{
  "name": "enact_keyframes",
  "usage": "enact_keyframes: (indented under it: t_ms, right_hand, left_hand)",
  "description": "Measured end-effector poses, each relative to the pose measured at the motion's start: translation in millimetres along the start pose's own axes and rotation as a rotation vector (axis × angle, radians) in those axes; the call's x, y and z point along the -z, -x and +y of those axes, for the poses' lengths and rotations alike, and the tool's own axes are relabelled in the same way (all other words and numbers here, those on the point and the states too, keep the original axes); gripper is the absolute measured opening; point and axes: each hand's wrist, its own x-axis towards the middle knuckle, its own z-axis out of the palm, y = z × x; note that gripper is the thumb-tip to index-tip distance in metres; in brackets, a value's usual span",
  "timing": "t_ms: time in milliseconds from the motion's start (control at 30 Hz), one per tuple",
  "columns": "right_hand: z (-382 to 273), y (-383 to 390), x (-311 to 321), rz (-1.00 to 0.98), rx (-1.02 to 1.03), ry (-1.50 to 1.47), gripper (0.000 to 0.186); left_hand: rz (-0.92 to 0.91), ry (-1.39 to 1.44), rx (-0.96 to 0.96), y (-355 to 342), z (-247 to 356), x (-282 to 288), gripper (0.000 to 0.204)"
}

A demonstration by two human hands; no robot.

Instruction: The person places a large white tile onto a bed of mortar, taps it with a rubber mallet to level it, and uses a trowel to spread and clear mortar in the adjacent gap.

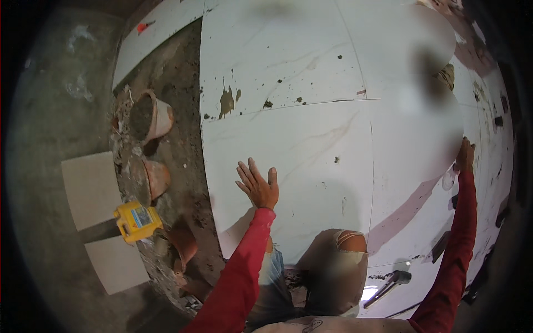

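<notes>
My left hand (259, 187) is spread over a large white floor tile (300, 161) with faint veins. Its fingers point up and out, and nothing is in them; whether the palm presses on the tile I cannot tell. Far out to the right, my right hand (466, 155) is low over the pale tiled floor, beside a blurred patch that hides part of it. Its fingers seem partly bent, and what they touch is unclear. A mallet (391, 286) with a dark head lies on the tiles right of my knee (351, 242).
Left of the tiles runs a strip of rough mortar bed (186, 116). Mortar-stained buckets (161, 119) stand along it, with a yellow plastic case (137, 221) nearby. Two pale tile pieces (91, 188) rest by the grey wall. Dark mortar crumbs (268, 104) dot the tile joint.
</notes>
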Motion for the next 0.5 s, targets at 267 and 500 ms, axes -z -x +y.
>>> enact_keyframes:
  t_ms: [267,500]
  right_hand:
    - [-104.8,-3.6,38.7,0.399,0.212,-0.529,0.018]
    - [-289.2,20.4,112.0,0.240,-0.003,-1.092,0.021]
  left_hand:
    - [-0.014,-0.062,0.069,11.5,17.0,-28.0,0.077]
    - [0.008,-0.083,0.067,6.1,18.5,-21.3,0.073]
